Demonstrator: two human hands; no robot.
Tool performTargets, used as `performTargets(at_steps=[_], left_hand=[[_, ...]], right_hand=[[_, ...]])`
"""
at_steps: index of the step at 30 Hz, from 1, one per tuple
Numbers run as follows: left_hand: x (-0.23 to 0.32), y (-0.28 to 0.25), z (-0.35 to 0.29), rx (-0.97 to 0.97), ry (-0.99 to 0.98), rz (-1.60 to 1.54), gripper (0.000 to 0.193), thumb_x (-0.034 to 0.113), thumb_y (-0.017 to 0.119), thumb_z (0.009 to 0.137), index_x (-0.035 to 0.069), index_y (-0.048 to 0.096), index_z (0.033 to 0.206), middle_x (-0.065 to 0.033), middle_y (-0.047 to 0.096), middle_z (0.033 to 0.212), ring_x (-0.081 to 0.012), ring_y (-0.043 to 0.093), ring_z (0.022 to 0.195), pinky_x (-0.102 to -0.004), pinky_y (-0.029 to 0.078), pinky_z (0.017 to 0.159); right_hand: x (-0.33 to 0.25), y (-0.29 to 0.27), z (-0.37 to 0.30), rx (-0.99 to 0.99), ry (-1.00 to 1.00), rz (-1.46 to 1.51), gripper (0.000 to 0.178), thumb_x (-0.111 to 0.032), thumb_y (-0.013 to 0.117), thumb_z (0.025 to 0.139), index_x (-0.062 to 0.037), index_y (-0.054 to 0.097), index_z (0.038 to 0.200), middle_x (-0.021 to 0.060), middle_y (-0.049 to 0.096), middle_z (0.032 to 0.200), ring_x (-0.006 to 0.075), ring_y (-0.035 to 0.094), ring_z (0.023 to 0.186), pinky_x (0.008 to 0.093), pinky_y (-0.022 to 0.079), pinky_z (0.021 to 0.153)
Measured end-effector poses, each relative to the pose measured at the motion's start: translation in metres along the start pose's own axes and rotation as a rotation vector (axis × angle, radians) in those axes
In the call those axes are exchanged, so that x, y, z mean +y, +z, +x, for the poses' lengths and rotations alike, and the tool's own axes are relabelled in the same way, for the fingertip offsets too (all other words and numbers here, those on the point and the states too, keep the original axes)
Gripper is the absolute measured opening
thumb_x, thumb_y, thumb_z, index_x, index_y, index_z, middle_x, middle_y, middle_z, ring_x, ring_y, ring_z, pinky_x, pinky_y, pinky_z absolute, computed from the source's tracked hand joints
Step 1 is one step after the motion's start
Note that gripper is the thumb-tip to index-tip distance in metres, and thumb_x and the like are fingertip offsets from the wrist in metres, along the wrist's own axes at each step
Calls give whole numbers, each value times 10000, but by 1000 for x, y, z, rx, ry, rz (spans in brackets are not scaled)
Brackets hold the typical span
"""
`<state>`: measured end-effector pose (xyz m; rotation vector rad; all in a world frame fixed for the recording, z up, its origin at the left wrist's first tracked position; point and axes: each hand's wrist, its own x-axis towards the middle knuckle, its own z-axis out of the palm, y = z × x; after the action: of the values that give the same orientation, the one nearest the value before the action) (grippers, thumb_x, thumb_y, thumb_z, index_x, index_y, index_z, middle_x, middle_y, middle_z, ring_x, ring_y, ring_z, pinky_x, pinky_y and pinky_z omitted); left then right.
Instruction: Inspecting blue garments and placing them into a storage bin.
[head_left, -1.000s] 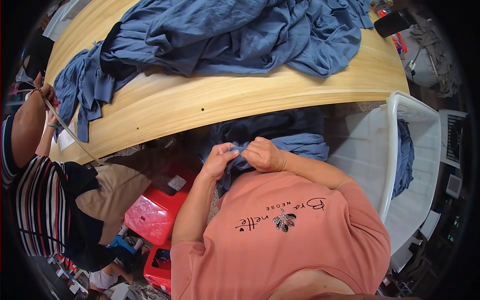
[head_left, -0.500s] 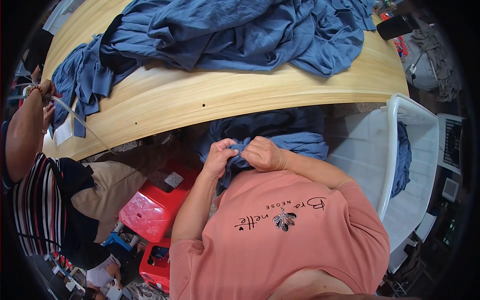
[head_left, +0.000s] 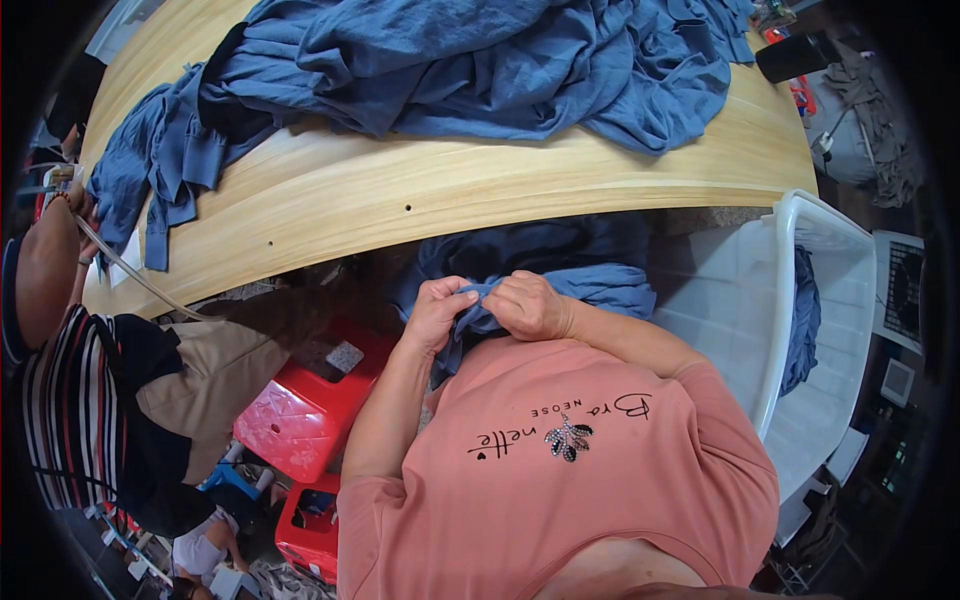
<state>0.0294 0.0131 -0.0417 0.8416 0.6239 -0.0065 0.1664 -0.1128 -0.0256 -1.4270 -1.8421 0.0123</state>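
A blue cloth garment (head_left: 600, 291) lies bunched over my lap, just below the table's near edge. My left hand (head_left: 436, 313) pinches a fold of it between thumb and fingers. Close beside it, my right hand (head_left: 530, 306) is closed on the same fold, knuckles up. A short stretch of cloth runs between the two hands. What the fingers cover inside the fold is hidden.
Blue garments (head_left: 480, 80) are heaped on the wooden table (head_left: 340, 215). A white plastic tub (head_left: 785, 300) with blue cloth (head_left: 803, 320) stands at right. Red stools (head_left: 290, 425) are at left, near a co-worker (head_left: 70, 420) whose hands are by the heap's left end.
My hands still grip the fold, shifted only slightly. The co-worker's hands have moved a little left, and the cloth at the heap's left end has shifted with them.
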Motion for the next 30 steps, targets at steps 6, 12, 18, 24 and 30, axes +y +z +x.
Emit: performTargets(at_steps=[6, 12, 18, 24, 30], left_hand=[[-2, -1, -2, -13, 51, 65, 68, 16, 584, 805, -4, 648, 792, 16, 613, 718, -36, 516, 644, -182, 412, 604], [-2, -4, -2, -55, 52, 129, 82, 35, 581, 824, -7, 650, 811, 27, 605, 725, -27, 503, 659, -180, 406, 602], [-6, -5, -3, -39, 137, 200, 68, 25, 585, 831, -9, 642, 839, 31, 602, 742, -22, 496, 661, -181, 404, 583], [-13, -8, -4, 50, 210, 308, 72, 9, 608, 819, -15, 651, 872, 10, 631, 779, -29, 529, 684, -175, 432, 619], [-24, -6, -3, 140, 285, 376, 69, 7, 590, 823, -23, 648, 848, 2, 632, 772, -34, 531, 684, -188, 445, 624]], right_hand=[[0, 0, 1, -31, -5, -24, 127, -92, 577, 640, -41, 539, 750, 20, 443, 615, 172, 475, 545, 297, 349, 485], [-1, 1, 1, -28, -31, -49, 131, -95, 571, 638, -41, 539, 752, 20, 438, 615, 169, 473, 545, 293, 338, 480], [0, 2, 3, -80, 172, 39, 108, -63, 582, 673, -54, 551, 777, 45, 504, 676, 227, 522, 587, 337, 404, 517], [3, 6, 2, -163, 546, 338, 111, -53, 601, 733, -48, 559, 836, 102, 601, 796, 330, 592, 726, 394, 470, 595], [7, 17, -3, -214, 858, 526, 119, -100, 602, 749, -37, 549, 835, 145, 595, 718, 350, 594, 682, 417, 463, 600]])
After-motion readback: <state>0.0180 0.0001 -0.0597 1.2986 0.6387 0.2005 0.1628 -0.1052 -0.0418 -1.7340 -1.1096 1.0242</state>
